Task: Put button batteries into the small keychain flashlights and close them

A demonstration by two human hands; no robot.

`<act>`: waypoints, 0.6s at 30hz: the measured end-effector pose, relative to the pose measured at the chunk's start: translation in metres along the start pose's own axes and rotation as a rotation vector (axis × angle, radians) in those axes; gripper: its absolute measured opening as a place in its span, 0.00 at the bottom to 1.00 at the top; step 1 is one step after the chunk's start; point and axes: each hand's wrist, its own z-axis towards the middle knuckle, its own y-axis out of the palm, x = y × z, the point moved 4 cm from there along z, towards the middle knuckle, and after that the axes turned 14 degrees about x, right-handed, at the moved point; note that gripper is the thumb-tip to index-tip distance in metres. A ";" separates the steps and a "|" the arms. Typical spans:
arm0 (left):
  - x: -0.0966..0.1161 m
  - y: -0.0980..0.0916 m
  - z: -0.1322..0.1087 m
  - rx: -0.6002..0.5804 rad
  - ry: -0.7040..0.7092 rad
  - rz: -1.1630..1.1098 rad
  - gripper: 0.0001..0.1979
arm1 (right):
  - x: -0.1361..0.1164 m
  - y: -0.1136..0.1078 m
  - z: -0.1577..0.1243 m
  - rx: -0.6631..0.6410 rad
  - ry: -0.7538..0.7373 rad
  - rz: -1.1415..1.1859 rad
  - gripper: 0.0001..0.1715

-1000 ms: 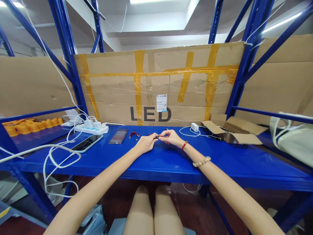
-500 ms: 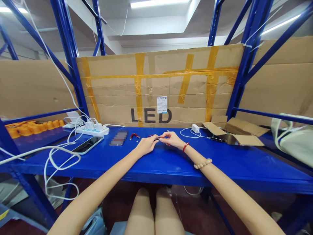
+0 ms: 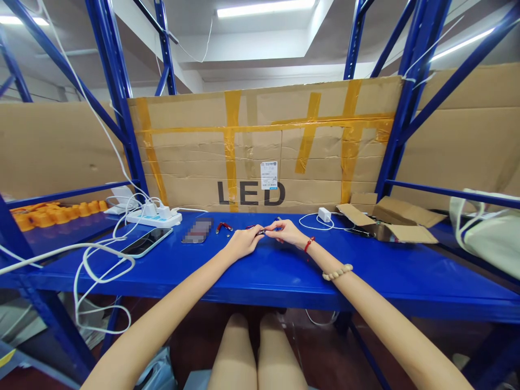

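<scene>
Near the middle of the blue table [image 3: 284, 271], my left hand [image 3: 242, 242] and my right hand [image 3: 287, 233] meet fingertip to fingertip. Between them is a small dark object [image 3: 261, 232], too small to name, pinched by the fingers of both hands. A bit of something red shows beside it, partly hidden by my fingers. Left of my left hand lies a dark red, bent tool-like piece [image 3: 223, 227]. Farther left is a flat, partly blurred phone-like object [image 3: 197, 230].
A pale-edged phone [image 3: 149, 242] and a white power strip [image 3: 156, 218] with looping cables are on the left. A white charger [image 3: 324, 214] and an open cardboard box [image 3: 392, 225] stand at the right. Behind rises a large cardboard panel [image 3: 187, 162].
</scene>
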 end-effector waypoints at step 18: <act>0.001 -0.002 -0.001 0.003 0.014 0.011 0.11 | 0.000 0.000 0.000 -0.011 -0.002 -0.013 0.28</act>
